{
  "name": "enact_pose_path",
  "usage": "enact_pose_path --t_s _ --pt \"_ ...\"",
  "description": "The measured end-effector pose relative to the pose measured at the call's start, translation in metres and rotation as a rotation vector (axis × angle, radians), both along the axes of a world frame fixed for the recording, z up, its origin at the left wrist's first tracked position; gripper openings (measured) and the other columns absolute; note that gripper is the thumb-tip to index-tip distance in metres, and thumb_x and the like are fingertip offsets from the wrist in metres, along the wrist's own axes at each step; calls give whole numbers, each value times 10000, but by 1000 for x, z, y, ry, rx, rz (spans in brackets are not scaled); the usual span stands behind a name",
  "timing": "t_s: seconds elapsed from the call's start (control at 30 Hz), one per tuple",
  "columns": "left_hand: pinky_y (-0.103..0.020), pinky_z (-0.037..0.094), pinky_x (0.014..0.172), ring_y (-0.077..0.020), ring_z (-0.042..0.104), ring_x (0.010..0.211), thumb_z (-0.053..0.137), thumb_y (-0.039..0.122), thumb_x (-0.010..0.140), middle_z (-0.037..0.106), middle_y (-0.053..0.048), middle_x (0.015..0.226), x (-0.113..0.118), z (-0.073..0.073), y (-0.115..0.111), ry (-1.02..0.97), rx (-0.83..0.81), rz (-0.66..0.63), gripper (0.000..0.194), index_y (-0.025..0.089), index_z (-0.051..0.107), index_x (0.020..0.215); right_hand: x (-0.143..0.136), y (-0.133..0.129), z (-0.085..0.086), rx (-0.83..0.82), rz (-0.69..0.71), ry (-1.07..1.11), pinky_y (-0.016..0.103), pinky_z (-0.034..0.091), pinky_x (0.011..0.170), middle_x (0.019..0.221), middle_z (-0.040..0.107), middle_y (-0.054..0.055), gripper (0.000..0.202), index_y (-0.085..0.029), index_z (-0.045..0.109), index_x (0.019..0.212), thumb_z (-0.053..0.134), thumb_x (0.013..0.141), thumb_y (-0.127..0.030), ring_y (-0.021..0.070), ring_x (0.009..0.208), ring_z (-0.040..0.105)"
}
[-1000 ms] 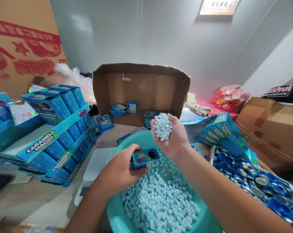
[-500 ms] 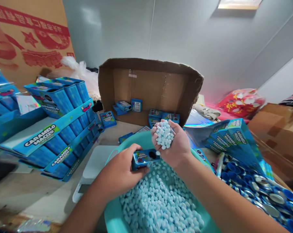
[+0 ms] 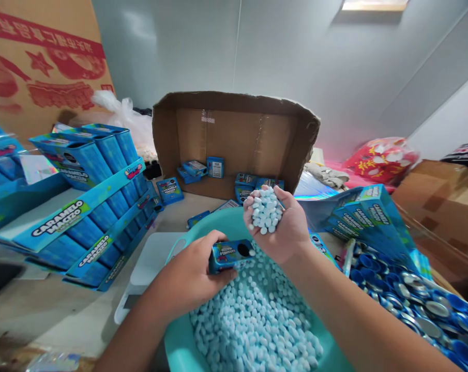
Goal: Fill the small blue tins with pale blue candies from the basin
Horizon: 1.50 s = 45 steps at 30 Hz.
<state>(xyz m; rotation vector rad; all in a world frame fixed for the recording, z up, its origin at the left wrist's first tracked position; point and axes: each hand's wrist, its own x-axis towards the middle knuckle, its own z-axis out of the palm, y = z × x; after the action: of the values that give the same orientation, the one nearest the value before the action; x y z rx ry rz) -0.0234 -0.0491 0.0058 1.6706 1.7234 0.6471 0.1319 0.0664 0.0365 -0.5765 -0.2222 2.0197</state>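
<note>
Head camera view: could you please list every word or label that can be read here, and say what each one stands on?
"CARAMELO MACIZO": front strip of the blue display trays at left.
"CARAMELO MACIZO": flat blue cartons at right.
Small blue tin in the left hand: label blurred.
Red print on the big cardboard box: unreadable.
Small boxes in the open carton: too small.
Candies in the right hand: no text.

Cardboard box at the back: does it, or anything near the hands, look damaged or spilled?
Yes. The cardboard box lies on its side with a ragged, torn top edge, and small tins lie scattered inside it. The right hand is heaped with candies above the basin; none lie outside it.
</note>
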Motion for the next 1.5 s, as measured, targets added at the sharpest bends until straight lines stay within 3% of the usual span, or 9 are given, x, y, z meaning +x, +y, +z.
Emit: enact_pose_path --t_s 0.3,0.47,0.63,1.5 --pt "-304 450 697 -206 649 847 698 456 820 689 5 1071 0 -1 1 -22 9 20 465 322 534 1234 1 -4 -1 27 50 -1 248 566 546 724 654 33 138 -193 594 832 513 894 -286 170 663 669" --pt "-304 446 722 -224 644 931 691 425 827 685 5 1075 0 0 1 -24 25 8 391 315 553 1177 0 -4 -1 20 65 -38 257 580 569 724 663 29 111 -200 601 833 534 875 -276 166 669 672" --pt "-315 453 754 -227 641 951 706 431 815 680 8 1098 1 -1 1 -25 20 26 442 327 537 1210 0 -5 -2 53 81 -46 260 576 557 731 670 32 113 -200 599 825 542 872 -285 171 667 669" --pt "-300 445 705 -210 654 887 699 420 821 694 23 1034 1 -2 1 -33 54 19 384 327 548 1161 2 -7 -1 125 108 -119 269 590 586 715 682 47 158 -178 630 783 553 866 -288 177 668 684"
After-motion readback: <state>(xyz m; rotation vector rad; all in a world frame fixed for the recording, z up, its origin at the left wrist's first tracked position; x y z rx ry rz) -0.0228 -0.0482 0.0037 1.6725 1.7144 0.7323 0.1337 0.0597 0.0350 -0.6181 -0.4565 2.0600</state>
